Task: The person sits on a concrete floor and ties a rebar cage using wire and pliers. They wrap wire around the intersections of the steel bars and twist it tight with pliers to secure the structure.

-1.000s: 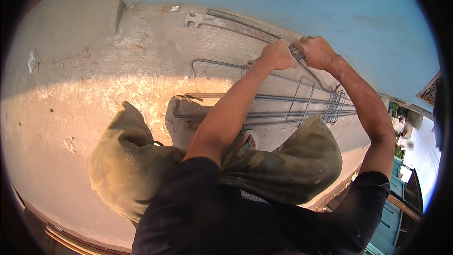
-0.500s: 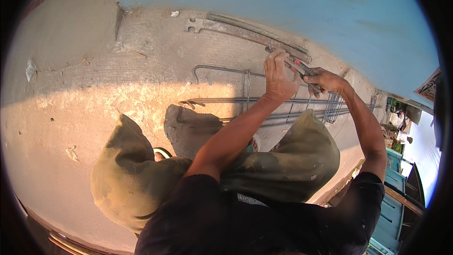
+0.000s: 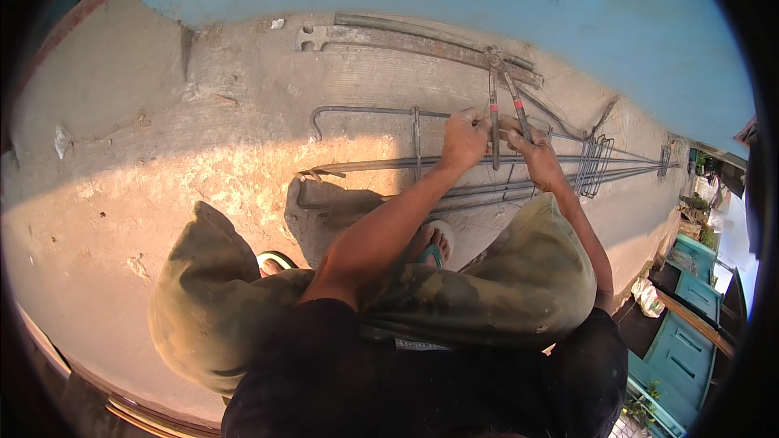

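Head view: one pair of dark steel pincers with red-banded handles (image 3: 494,96) stands between one and two o'clock, head toward twelve, handles splayed toward six. The right hand (image 3: 539,159), between two and three o'clock, is closed about the lower part of the right-side handle. The left hand (image 3: 465,143), near two o'clock, has its fingers curled beside the other handle; whether they pinch it or a rod behind cannot be told.

Beneath lies a long grey cage of steel reinforcing rods (image 3: 479,190), reaching toward three o'clock, where a bunch of dark rectangular steel stirrups (image 3: 594,166) sits around the rods.

Handling, as judged: the pincers should be rigid, sturdy and weighted toward the head; dusty handles may slip, so hold is best taken low, below the bands. The cage is likely heavy, springy along its length, and best lifted where stirrups cross rods.

Count: pincers, one; handles, two; red bands, two; flat notched grey steel bar (image 3: 406,43) at twelve o'clock, one; round dark bar (image 3: 406,30) alongside, one; pale sandals with green straps (image 3: 448,237), two, at four and eight. Cage rods number at least four; overlap prevents an exact figure, likewise for stirrups.
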Tool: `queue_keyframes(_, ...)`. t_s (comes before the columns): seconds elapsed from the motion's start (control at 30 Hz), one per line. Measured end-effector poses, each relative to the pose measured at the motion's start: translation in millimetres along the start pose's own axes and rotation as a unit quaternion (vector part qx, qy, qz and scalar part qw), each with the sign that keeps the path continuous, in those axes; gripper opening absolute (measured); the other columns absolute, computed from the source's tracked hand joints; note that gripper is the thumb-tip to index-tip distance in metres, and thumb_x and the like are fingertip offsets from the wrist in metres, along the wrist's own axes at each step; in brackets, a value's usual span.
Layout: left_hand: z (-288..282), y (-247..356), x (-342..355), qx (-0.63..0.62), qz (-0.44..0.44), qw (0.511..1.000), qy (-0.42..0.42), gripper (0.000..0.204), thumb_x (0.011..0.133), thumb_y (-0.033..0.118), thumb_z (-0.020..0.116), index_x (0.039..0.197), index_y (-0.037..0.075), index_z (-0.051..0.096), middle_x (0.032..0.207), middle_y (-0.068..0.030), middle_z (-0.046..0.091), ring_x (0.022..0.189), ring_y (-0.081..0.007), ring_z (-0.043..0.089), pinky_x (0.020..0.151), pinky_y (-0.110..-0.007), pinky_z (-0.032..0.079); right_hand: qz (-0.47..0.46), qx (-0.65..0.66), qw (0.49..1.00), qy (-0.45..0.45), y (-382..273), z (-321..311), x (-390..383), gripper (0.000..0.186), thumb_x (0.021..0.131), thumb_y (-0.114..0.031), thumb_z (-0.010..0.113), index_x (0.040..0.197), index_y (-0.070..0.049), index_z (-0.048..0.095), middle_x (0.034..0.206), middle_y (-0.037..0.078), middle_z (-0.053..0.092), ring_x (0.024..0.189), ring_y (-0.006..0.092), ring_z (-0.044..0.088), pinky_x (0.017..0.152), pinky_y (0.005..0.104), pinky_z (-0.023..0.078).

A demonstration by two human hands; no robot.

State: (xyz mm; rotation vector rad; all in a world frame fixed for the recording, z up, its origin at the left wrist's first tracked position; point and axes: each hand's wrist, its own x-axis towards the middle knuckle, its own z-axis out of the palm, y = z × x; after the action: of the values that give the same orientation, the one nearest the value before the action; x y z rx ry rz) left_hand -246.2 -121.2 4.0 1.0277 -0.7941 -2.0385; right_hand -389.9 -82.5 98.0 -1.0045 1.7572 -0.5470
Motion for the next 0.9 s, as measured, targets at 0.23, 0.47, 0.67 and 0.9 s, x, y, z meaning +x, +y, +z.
queue_keyframes(0.23, 68, -23, -80, -0.064, -0.062, 0.99, -0.11, 0.017, 0.095, 0.009, 0.055, 0.086, -0.005, 0.061, 0.082, -0.0124, 0.068, 0.074, -0.0196, 0.07, 0.056, -0.03, 0.056, -0.188, -0.333, 0.918, 0.107, -11, -17, 93, 0.059, 0.093, -0.039, 0.063, 0.141, -0.008, 0.047, 0.116, 0.019, 0.064, 0.11, 0.0254, 0.062, 0.095, 0.038, 0.048)
queue_keyframes(0.47, 12, 55, -29, -0.167, -0.016, 0.985, 0.028, 0.01, 0.098, 0.008, 0.051, 0.096, -0.002, 0.054, 0.089, -0.0156, 0.064, 0.087, -0.027, 0.07, 0.066, -0.033, 0.059, -0.055, 0.036, 0.998, -0.004, -27, 7, 10, 0.069, 0.093, -0.042, 0.061, 0.148, -0.009, 0.036, 0.108, 0.017, 0.066, 0.102, 0.0245, 0.062, 0.092, 0.0387, 0.048)
queue_keyframes(0.67, 33, 117, -12, -0.113, 0.005, 0.99, -0.081, 0.015, 0.099, 0.007, 0.05, 0.09, -0.003, 0.055, 0.082, -0.0157, 0.064, 0.08, -0.0273, 0.071, 0.06, -0.032, 0.059, -0.119, -0.072, 0.978, 0.154, -24, 23, -77, 0.049, 0.098, -0.029, 0.056, 0.142, -0.011, 0.042, 0.088, 0.015, 0.066, 0.073, 0.0273, 0.064, 0.07, 0.0382, 0.052)
queue_keyframes(0.9, 76, 151, -41, -0.024, 0.025, 0.971, -0.238, 0.016, 0.098, 0.006, 0.051, 0.087, -0.002, 0.059, 0.078, -0.0149, 0.065, 0.078, -0.03, 0.072, 0.064, -0.032, 0.061, 0.289, -0.244, 0.909, 0.178, 7, 23, -267, 0.038, 0.097, -0.024, 0.057, 0.13, -0.008, 0.052, 0.113, 0.023, 0.064, 0.105, 0.0324, 0.063, 0.089, 0.041, 0.049)
